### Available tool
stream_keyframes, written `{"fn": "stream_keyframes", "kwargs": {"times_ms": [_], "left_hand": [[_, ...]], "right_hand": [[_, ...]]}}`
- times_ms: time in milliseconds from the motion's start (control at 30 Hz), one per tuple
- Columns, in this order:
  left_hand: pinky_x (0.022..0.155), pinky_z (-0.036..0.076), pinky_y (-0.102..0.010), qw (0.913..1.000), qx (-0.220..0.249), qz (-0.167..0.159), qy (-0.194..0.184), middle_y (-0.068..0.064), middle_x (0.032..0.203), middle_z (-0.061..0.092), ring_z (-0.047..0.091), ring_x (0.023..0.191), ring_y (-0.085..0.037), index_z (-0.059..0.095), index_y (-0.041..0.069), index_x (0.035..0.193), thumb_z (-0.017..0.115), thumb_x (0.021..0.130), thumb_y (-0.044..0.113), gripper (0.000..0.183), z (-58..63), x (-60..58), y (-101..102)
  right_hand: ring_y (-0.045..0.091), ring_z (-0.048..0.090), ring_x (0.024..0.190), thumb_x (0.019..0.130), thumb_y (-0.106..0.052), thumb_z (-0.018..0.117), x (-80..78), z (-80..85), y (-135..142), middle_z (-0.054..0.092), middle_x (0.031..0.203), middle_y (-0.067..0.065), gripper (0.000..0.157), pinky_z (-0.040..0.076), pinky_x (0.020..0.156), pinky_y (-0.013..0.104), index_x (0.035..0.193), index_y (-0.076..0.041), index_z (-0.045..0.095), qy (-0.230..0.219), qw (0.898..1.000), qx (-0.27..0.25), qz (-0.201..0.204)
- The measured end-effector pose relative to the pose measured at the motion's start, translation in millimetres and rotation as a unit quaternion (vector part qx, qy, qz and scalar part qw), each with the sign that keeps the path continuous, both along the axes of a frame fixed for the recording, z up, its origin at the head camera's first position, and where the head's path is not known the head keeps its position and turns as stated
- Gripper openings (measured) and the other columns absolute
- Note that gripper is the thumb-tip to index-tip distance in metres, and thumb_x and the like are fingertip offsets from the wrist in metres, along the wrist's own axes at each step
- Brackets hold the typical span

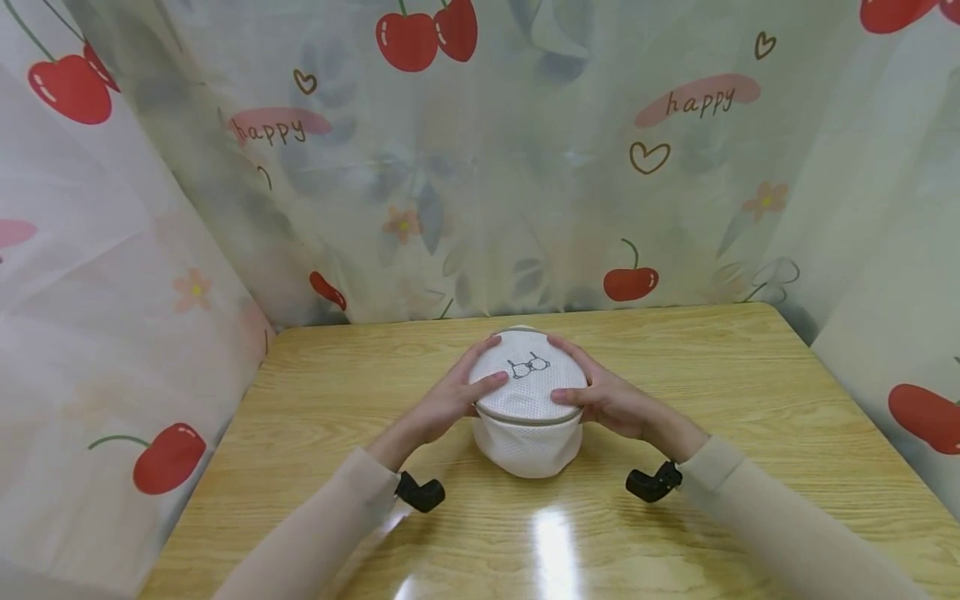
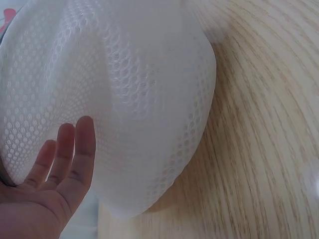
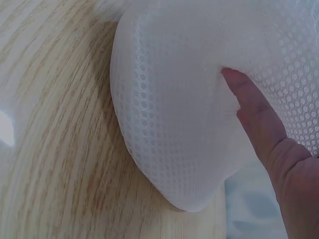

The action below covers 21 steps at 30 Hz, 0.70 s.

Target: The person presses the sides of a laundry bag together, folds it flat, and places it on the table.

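Observation:
A white mesh laundry bag (image 1: 525,450), rounded and upright, stands on the wooden table. Its round lid has a grey zip along the edge and a small bra drawing (image 1: 529,365) on top. My left hand (image 1: 455,394) grips the bag's left side, thumb and index finger on the lid. From the right, my right hand (image 1: 611,398) holds it in the same way. The left wrist view shows several fingers (image 2: 82,149) against the mesh side, which is creased inward. In the right wrist view, fingers (image 3: 256,112) press a dent into the mesh.
The wooden table (image 1: 337,367) carries the bag near its back edge. A cherry-patterned curtain (image 1: 495,167) hangs behind and on both sides. Black wrist devices (image 1: 422,492) sit at both cuffs, low over the table. Light glares off the front of the tabletop.

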<state>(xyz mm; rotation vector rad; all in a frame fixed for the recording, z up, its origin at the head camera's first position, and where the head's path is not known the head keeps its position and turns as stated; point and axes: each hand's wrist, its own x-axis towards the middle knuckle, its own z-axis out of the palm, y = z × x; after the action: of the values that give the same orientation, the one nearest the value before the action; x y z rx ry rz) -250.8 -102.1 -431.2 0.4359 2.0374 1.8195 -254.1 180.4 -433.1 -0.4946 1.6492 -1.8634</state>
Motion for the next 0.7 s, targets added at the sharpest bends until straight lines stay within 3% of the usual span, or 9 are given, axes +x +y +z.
{"fn": "stream_keyframes", "kwargs": {"times_ms": [433, 700], "left_hand": [[0.097, 0.054, -0.043, 0.9996, -0.029, 0.004, 0.007, -0.002, 0.174, 0.009, 0.056, 0.127, -0.028, 0.028, 0.028, 0.165, 0.061, 0.107, 0.032, 0.066, -8.3, -2.8, 3], [0.102, 0.054, -0.051, 0.9984, -0.052, 0.021, 0.002, -0.016, 0.159, 0.03, 0.051, 0.134, -0.034, 0.031, 0.03, 0.164, 0.055, 0.11, 0.037, 0.06, -3.5, -19.8, -15]], "right_hand": [[0.023, 0.065, 0.113, 0.1, 0.001, 0.063, -0.5, -6.7, 1, 0.01, 0.167, 0.025, 0.097, 0.059, 0.088, 0.037, 0.169, -0.026, 0.0, -0.012, 1.0, -0.019, -0.014], [0.023, 0.065, 0.113, 0.1, 0.001, 0.064, -0.3, -6.5, 2, 0.008, 0.168, 0.024, 0.099, 0.059, 0.088, 0.036, 0.169, -0.027, 0.0, -0.019, 0.999, -0.024, -0.011]]}}
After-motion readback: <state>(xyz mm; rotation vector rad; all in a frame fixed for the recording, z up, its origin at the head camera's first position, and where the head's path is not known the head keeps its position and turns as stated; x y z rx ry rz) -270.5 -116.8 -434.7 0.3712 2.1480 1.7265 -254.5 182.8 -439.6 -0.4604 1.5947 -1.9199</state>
